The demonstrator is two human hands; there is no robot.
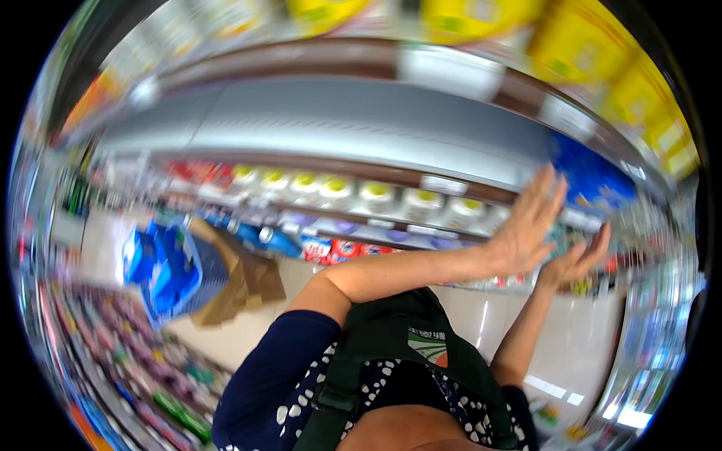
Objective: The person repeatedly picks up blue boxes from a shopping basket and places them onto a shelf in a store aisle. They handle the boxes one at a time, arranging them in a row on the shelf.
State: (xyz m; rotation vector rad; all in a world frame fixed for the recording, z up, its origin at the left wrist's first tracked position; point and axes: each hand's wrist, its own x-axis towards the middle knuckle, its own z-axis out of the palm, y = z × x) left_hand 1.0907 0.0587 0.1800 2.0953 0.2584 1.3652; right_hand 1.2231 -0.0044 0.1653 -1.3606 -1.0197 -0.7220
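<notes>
At the right end of a grey shelf (338, 124) stand blue packages (590, 177), blurred by motion. My left hand (523, 229) reaches across to them with its fingers stretched out. Its fingertips lie at the left side of the blue packages; whether they touch I cannot tell. Just below and to the right is my right hand (575, 263), palm turned up and fingers apart, near the shelf's front edge. Neither hand has anything in its grip.
Yellow packages (579, 45) line the shelf above. Bottles with yellow caps (376, 197) fill a lower shelf. On the floor at left, a blue basket (210, 267) holding blue packages stands beside an opened cardboard box (244, 282). More stocked shelves (128, 361) run along the lower left.
</notes>
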